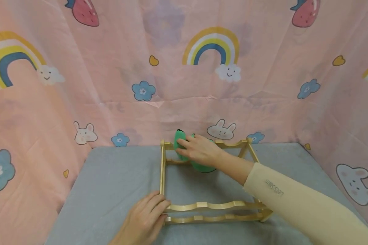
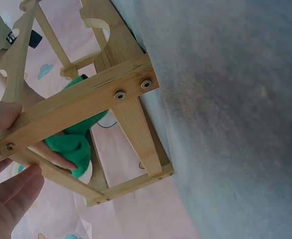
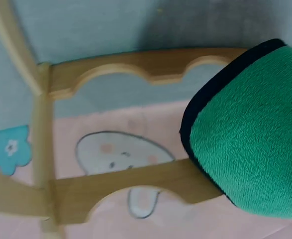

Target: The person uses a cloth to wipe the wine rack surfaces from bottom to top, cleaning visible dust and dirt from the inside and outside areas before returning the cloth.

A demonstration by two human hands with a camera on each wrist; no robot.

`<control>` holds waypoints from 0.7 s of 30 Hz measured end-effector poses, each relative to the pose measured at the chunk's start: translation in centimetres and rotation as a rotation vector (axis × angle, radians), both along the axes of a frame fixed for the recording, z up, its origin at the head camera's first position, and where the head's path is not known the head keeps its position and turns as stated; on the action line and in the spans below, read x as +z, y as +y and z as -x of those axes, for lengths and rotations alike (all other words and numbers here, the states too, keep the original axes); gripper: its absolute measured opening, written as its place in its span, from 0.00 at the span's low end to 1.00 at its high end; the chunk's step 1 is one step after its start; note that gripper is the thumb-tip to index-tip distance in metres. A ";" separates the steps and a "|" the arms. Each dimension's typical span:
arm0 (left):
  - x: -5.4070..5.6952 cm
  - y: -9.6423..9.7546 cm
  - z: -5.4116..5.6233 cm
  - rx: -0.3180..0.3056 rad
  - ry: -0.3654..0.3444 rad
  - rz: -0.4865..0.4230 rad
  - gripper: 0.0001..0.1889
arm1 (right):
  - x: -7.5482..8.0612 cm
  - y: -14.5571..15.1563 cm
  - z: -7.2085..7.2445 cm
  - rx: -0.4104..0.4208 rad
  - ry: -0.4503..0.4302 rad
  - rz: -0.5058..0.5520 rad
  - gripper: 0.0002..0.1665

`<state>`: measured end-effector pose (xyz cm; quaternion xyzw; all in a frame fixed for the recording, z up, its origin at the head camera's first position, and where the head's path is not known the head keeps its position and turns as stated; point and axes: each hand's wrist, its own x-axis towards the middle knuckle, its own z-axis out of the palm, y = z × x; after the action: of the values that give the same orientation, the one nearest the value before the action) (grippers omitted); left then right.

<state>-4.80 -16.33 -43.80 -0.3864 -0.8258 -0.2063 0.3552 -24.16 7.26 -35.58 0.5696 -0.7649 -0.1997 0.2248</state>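
A light wooden rack [image 1: 219, 206] with scalloped rails, like a wine rack, stands on the grey surface. At its front left corner my left hand [image 1: 145, 216] grips the frame; the left wrist view shows the thumb on one side of the wood and fingers on the other. My right hand [image 1: 202, 149] reaches across to the back rails, holding a green cloth [image 1: 201, 167] with dark edging. Part of the cloth sticks up past the fingers at the back left, and another part hangs below the palm. Up close, the right wrist view shows the fuzzy cloth [image 3: 250, 134] against the scalloped rails.
Grey fabric [image 1: 119, 177] covers the tabletop around the rack. Close behind the rack hangs a pink curtain [image 1: 171, 112] printed with rainbows, rabbits and flowers, and it also runs along both sides. A pale sleeve [image 1: 303, 200] passes over the rack's right end.
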 end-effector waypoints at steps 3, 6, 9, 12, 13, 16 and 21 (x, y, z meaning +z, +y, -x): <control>-0.1 0.0 0.0 0.001 0.006 0.000 0.20 | 0.3 1.3 0.1 -0.010 0.010 0.001 0.22; -0.2 0.0 0.0 0.001 0.018 -0.003 0.19 | 0.6 2.7 0.2 -0.026 0.008 -0.012 0.23; -0.4 -0.1 0.1 -0.003 0.034 -0.009 0.18 | 0.8 4.2 0.2 -0.060 -0.029 -0.040 0.25; -0.5 -0.2 0.0 -0.008 0.030 -0.013 0.15 | 1.0 6.0 0.3 -0.101 -0.063 -0.063 0.25; -0.5 -0.2 0.0 -0.009 0.027 -0.015 0.14 | 1.0 6.6 0.4 -0.112 -0.068 -0.067 0.26; -0.4 -0.2 0.0 -0.011 0.012 -0.012 0.11 | 1.1 8.4 0.4 -0.126 -0.069 -0.054 0.26; -0.3 -0.1 0.0 -0.015 -0.006 0.001 0.11 | 1.4 10.6 0.5 -0.134 -0.066 -0.019 0.26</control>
<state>-4.76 -16.38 -44.08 -0.3922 -0.8240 -0.2099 0.3510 -24.66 17.83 -34.14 0.5255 -0.8064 -0.2028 0.1798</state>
